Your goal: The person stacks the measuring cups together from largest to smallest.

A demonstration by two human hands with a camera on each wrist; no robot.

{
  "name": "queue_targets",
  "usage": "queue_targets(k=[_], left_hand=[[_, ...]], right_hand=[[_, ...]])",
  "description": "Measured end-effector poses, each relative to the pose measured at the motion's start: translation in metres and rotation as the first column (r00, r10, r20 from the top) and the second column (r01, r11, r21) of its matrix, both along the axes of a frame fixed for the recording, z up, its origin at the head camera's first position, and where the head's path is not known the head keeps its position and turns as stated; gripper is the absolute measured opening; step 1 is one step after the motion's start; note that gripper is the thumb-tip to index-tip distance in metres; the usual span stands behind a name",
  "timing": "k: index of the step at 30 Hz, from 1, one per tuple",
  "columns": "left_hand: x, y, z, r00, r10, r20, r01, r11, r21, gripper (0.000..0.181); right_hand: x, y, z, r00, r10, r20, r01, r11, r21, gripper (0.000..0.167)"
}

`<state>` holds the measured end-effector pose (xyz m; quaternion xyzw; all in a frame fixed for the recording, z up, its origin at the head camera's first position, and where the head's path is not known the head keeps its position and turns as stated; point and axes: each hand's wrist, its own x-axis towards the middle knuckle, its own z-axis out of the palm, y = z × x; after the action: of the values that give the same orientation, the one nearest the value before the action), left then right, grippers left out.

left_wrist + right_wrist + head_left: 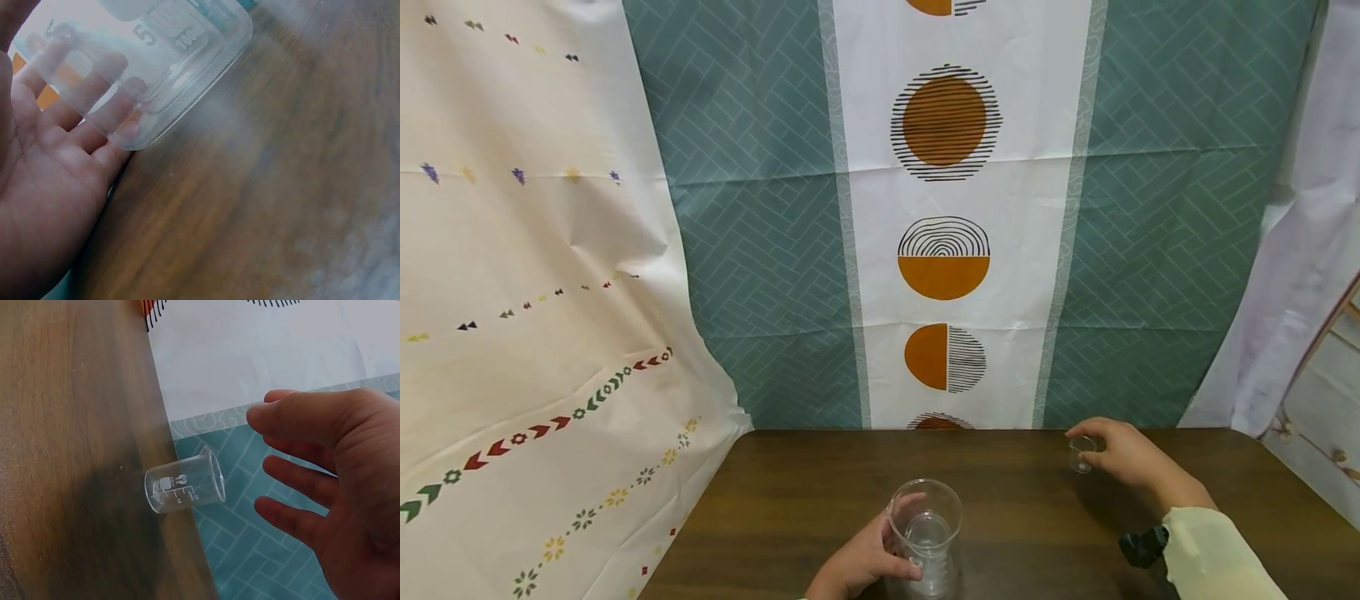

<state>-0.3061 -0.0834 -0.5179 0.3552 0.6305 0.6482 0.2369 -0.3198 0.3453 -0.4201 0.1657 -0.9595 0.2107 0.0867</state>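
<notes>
A large clear glass beaker (934, 546) stands at the front middle of the table, and my left hand (867, 557) grips it from the left. Close up in the left wrist view, fingers show behind the wall of that beaker (187, 69), which has white markings. Near the table's back edge, toward the right, stands a small clear beaker (185, 482) with white graduations. My right hand (1126, 454) is beside this small beaker, its thumb and fingers spread. In the right wrist view a gap separates the fingertips from the glass.
The dark brown wooden table (820, 475) ends at a hanging green and white cloth (760, 250) with orange circles. A cream patterned cloth (550, 333) hangs on the left, a pale one (1292, 275) on the right. A black device (1142, 547) sits at the right wrist.
</notes>
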Motion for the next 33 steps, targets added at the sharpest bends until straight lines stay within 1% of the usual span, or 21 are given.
queue_targets(k=[6, 13, 18, 27, 33], left_hand=[[0.002, -0.001, -0.001, 1.0, 0.004, -0.019, -0.004, 1.0, -0.005, 0.086], [0.005, 0.0, 0.001, 1.0, 0.011, -0.004, -0.011, 1.0, -0.015, 0.086], [0.004, 0.0, 0.001, 1.0, 0.018, -0.005, -0.018, 1.0, -0.021, 0.086], [0.002, 0.0, 0.001, 1.0, 0.011, 0.004, -0.01, 1.0, -0.017, 0.086], [0.002, 0.0, 0.002, 1.0, 0.013, -0.004, -0.013, 1.0, -0.02, 0.087]], right_hand=[[0.0, 0.001, -0.005, 1.0, -0.001, -0.001, 0.001, 1.0, -0.022, 0.032], [-0.002, 0.002, -0.01, 1.0, 0.0, -0.014, -0.001, 0.999, -0.045, 0.031], [-0.004, 0.002, -0.011, 1.0, -0.005, -0.01, 0.004, 0.999, -0.05, 0.03], [-0.006, 0.003, -0.013, 1.0, -0.014, 0.004, 0.014, 0.999, -0.049, 0.03], [-0.009, 0.004, -0.012, 1.0, -0.017, 0.016, 0.018, 0.999, -0.045, 0.032]])
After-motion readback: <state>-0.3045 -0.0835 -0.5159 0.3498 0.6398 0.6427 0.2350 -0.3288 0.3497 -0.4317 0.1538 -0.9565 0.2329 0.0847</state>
